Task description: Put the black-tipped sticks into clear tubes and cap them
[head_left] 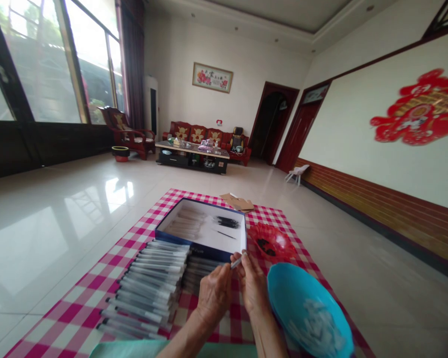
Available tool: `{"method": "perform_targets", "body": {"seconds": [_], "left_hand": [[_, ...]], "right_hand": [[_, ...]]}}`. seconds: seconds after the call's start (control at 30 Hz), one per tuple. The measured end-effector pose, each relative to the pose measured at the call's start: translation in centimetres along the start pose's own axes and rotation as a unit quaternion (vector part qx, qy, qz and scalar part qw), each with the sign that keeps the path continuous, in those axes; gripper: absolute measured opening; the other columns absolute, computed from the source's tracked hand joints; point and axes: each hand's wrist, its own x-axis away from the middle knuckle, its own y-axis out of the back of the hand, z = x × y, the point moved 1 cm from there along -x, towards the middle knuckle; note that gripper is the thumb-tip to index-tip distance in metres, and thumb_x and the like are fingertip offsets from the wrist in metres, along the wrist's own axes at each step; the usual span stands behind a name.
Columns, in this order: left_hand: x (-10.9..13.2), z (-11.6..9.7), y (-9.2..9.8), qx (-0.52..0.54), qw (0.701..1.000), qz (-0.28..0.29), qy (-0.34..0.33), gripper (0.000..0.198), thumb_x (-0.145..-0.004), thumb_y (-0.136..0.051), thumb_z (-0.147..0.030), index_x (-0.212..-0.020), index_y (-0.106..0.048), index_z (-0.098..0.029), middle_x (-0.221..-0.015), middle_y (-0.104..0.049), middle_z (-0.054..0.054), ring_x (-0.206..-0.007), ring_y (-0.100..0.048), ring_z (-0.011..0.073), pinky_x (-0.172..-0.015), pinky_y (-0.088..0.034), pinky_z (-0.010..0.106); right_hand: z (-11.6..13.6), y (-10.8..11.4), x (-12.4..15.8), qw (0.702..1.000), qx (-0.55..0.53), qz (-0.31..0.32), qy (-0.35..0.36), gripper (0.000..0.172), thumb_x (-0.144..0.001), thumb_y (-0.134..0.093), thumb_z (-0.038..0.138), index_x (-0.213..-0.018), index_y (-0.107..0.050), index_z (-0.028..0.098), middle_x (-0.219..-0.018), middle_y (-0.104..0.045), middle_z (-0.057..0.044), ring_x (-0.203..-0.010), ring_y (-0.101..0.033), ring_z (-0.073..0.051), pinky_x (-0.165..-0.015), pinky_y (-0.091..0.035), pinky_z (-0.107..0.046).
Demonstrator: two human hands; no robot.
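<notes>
In front of the shallow box, my left hand (215, 289) is closed, its fingers pinching one end of a whitish pen (236, 262). My right hand (253, 284) grips the other end with thumb and fingers, so the two hands meet around it. Left of them lies a wide row of clear pens with dark tips (149, 283). The white box with dark blue sides (205, 243) holds clear pen tubes (184, 223) and thin black refills (227, 222). A blue bowl (280, 278) with translucent white caps (315, 325) stands beside my right hand.
A scalloped red bowl (283, 240) with small black pieces (267, 247) sits behind the blue one. Flattened brown cardboard (237, 202) lies at the far edge of the checked tablecloth (78, 303). Across the tiled floor stand a coffee table (192, 150) and a wooden sofa.
</notes>
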Motion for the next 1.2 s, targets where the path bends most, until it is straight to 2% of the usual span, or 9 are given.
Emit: {"method": "perform_targets", "body": {"seconds": [0.33,0.47,0.6,0.77,0.93,1.0,1.07,1.2], "left_hand": [[-0.2,-0.3,0.4,-0.086,0.988,0.123,0.038,0.019,-0.091,-0.037,-0.016,-0.09,-0.055,-0.021,-0.082,-0.064,0.006,-0.074,-0.062,0.0191,-0.056,-0.036,0.025],[-0.2,-0.4,0.4,-0.095,0.984,0.143,0.045,0.02,-0.091,-0.036,-0.014,-0.091,-0.055,-0.021,-0.085,-0.065,0.006,-0.079,-0.061,0.0189,-0.06,-0.038,0.025],[-0.8,-1.0,0.8,-0.078,0.983,0.159,0.05,0.02,-0.092,-0.035,-0.017,-0.092,-0.055,-0.02,-0.085,-0.065,0.006,-0.074,-0.062,0.0184,-0.057,-0.038,0.025],[-2.5,-2.1,2.3,-0.063,0.983,0.171,0.023,0.024,-0.096,-0.03,-0.023,-0.105,-0.052,-0.021,-0.087,-0.066,0.004,-0.076,-0.063,0.0168,-0.062,-0.04,0.024],[-4.2,-1.5,5.1,-0.074,0.977,0.202,-0.014,0.025,-0.095,-0.033,-0.022,-0.107,-0.055,-0.02,-0.092,-0.066,0.005,-0.082,-0.063,0.0172,-0.069,-0.043,0.025],[-4.5,-0.5,6.2,-0.088,0.972,0.216,-0.027,0.025,-0.094,-0.035,-0.021,-0.104,-0.058,-0.02,-0.095,-0.064,0.006,-0.087,-0.061,0.0172,-0.074,-0.043,0.026],[-4.7,0.4,7.0,-0.105,0.966,0.232,-0.041,0.025,-0.093,-0.036,-0.02,-0.099,-0.061,-0.019,-0.095,-0.063,0.007,-0.09,-0.059,0.0176,-0.078,-0.043,0.026],[-5.0,1.9,7.0,-0.15,0.948,0.274,-0.055,0.024,-0.089,-0.041,-0.018,-0.087,-0.065,-0.019,-0.091,-0.062,0.008,-0.089,-0.057,0.0203,-0.08,-0.043,0.031]], "right_hand": [[0.0,-0.2,0.3,0.999,0.019,-0.028,-0.006,0.046,-0.053,-0.083,0.04,-0.09,-0.067,0.018,-0.086,-0.075,-0.005,-0.089,-0.069,-0.026,-0.075,-0.056,-0.034],[-0.4,0.1,0.1,0.998,0.042,-0.044,-0.003,0.046,-0.054,-0.082,0.043,-0.09,-0.067,0.017,-0.085,-0.075,-0.006,-0.086,-0.07,-0.026,-0.07,-0.057,-0.033],[-0.2,0.2,-0.2,0.998,0.048,-0.05,0.011,0.046,-0.055,-0.081,0.044,-0.089,-0.066,0.017,-0.085,-0.075,-0.006,-0.084,-0.07,-0.025,-0.068,-0.056,-0.031],[1.9,-0.7,-0.4,0.995,0.079,-0.035,0.055,0.054,-0.058,-0.079,0.043,-0.103,-0.061,0.018,-0.086,-0.075,-0.004,-0.085,-0.069,-0.021,-0.067,-0.053,-0.026],[3.9,-0.6,0.8,0.984,0.163,-0.025,0.07,0.054,-0.066,-0.074,0.046,-0.111,-0.06,0.02,-0.106,-0.07,-0.007,-0.09,-0.066,-0.022,-0.065,-0.051,-0.027],[3.8,0.3,1.9,0.974,0.203,-0.024,0.098,0.046,-0.068,-0.071,0.045,-0.106,-0.062,0.02,-0.103,-0.071,-0.006,-0.09,-0.066,-0.023,-0.068,-0.051,-0.029],[3.0,1.5,3.1,0.952,0.278,0.004,0.127,0.032,-0.07,-0.068,0.041,-0.093,-0.066,0.02,-0.09,-0.073,-0.005,-0.083,-0.066,-0.023,-0.07,-0.05,-0.031],[0.3,3.6,5.5,0.87,0.454,0.107,0.157,0.01,-0.067,-0.063,0.023,-0.077,-0.067,0.022,-0.073,-0.068,-0.003,-0.067,-0.062,-0.021,-0.062,-0.048,-0.03]]}}
